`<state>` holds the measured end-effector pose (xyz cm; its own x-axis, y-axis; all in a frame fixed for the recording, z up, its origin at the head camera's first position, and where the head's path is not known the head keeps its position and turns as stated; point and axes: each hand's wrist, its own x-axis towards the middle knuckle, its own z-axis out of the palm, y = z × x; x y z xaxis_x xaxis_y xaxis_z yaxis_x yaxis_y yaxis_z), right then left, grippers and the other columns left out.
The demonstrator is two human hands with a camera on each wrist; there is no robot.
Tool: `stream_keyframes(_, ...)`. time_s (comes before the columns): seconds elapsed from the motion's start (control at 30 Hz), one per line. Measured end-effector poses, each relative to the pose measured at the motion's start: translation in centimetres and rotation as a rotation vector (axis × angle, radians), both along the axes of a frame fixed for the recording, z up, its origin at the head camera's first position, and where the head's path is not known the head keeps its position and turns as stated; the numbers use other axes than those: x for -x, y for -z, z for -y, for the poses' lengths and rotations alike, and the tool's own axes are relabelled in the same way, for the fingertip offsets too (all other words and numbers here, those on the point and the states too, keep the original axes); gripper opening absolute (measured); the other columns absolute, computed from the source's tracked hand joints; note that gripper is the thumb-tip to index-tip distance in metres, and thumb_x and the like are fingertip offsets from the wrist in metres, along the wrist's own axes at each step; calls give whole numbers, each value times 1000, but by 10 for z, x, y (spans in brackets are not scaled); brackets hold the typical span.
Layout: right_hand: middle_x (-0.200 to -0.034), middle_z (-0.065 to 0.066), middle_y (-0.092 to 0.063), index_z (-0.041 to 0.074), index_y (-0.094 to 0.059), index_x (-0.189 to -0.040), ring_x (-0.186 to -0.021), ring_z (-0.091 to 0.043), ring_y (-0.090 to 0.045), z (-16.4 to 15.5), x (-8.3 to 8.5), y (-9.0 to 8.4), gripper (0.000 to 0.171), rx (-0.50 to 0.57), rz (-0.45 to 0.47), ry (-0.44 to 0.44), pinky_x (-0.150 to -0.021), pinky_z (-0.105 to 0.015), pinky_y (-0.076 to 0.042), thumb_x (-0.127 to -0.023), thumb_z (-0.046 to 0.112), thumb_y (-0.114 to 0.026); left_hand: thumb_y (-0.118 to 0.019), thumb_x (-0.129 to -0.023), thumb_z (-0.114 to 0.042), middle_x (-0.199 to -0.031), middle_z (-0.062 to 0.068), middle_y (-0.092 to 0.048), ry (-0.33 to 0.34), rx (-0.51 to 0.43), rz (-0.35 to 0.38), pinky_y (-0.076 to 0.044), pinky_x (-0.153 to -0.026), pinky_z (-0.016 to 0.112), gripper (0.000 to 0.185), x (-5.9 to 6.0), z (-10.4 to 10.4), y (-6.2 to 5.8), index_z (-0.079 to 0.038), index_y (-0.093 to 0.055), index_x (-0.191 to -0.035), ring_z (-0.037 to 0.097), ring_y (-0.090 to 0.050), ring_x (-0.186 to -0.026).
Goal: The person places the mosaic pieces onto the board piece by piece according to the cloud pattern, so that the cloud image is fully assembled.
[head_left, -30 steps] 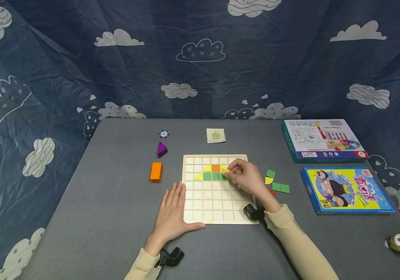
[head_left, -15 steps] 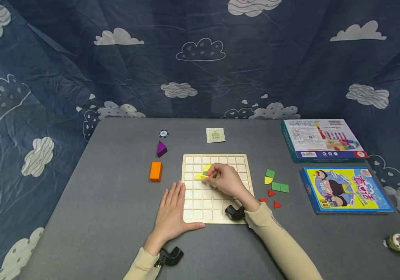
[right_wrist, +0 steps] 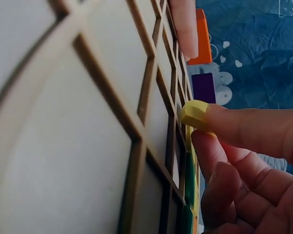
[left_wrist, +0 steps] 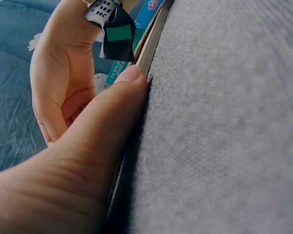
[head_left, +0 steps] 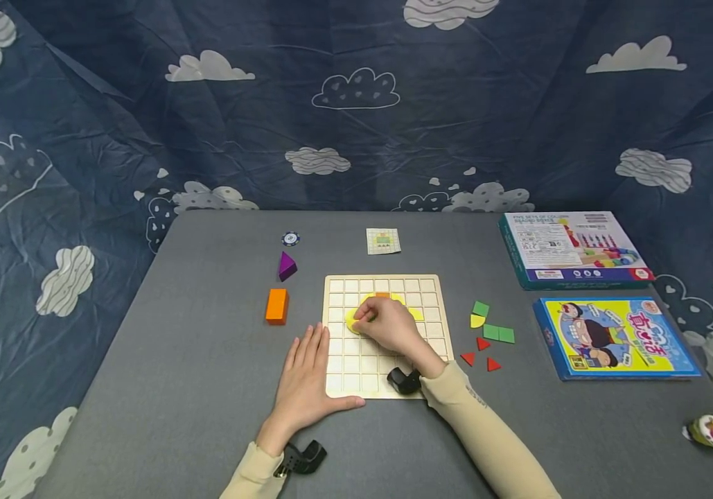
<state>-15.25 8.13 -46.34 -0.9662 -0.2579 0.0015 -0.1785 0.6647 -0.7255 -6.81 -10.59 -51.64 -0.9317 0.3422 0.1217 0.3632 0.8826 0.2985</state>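
Note:
A square wooden grid board point(head_left: 387, 367) lies on the grey table, with yellow, orange and green flat pieces in its upper cells. My right hand point(head_left: 390, 326) is over the left part of these pieces. Thumb and finger pinch a small yellow piece with a rounded edge point(right_wrist: 194, 113), close over a cell at the board's left side. The hand hides several green pieces in the head view. My left hand point(head_left: 303, 378) lies flat along the board's left edge, fingers straight and thumb spread along the near edge point(left_wrist: 129, 75).
Loose green squares point(head_left: 498, 334), a yellow piece point(head_left: 477, 321) and red triangles point(head_left: 468, 359) lie right of the board. Two boxes point(head_left: 618, 339) are farther right. An orange block point(head_left: 277, 306), purple prism point(head_left: 287, 266) and chip point(head_left: 290, 238) stand left. A pattern card point(head_left: 384, 241) lies behind.
My right hand has moved left across the board, now with the yellow piece at the left end of the pattern. Red triangles beside the board have come into view. My left hand stays put.

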Motion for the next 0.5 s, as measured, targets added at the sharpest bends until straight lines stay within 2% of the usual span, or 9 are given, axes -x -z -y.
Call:
stream_keyframes(0.23,-67,9,-60,15,-67,-77,-61,-9,-54,3,-1,0,11,-28,6,-2,-59,-30,-42,-78,18,-78,-49,-64,-88,-156,16,-14,0,-1,8,0,-113,40,129,0,0,0,1,-14,-150,25,-6,-143)
stream_keyframes(0.5,-65,9,-57,15,-66,-74,-59,-9,-51,5,-1,1,10,-79,-29,-11,-56,-28,-41,-78,15,-75,-49,-64,-88,-156,17,-14,5,3,-1,-1,-113,41,129,0,0,0,1,-14,-150,26,-6,-143)
